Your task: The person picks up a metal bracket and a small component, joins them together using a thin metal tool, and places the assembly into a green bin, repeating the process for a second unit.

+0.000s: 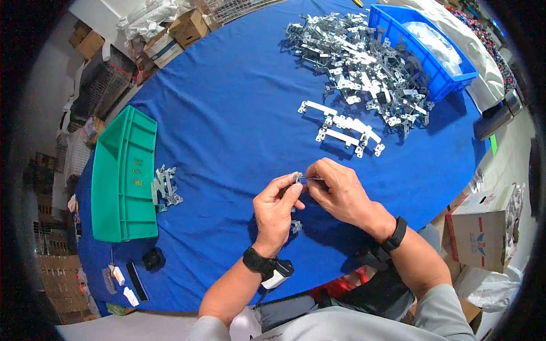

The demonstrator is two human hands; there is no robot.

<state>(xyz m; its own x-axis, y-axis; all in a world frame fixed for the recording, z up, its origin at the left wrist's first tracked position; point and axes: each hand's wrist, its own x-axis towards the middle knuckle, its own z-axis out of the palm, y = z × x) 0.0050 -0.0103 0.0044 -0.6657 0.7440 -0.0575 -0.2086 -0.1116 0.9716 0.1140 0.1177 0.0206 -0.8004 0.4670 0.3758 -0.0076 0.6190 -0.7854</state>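
Note:
In the head view my left hand [274, 216] is closed, pinching a small metal bracket [297, 178] between thumb and fingers. My right hand [344, 193] faces it from the right, its fingertips closed on a thin metal rod [314, 179]. That rod reaches toward the bracket; whether it touches cannot be made out. Under my left hand another metal bracket [296, 227] lies on the blue cloth, partly covered. Beyond my hands sits a small group of silver metal brackets [344, 136], with a large heap of similar brackets [364, 65] behind it.
A blue bin [446, 86] with clear plastic inside stands by the heap. At left is a green bin [126, 234] holding a few small brass-coloured pieces, with several brackets [165, 187] beside it. A black strip [137, 281] and small items lie front left. Cardboard box [480, 227] at right.

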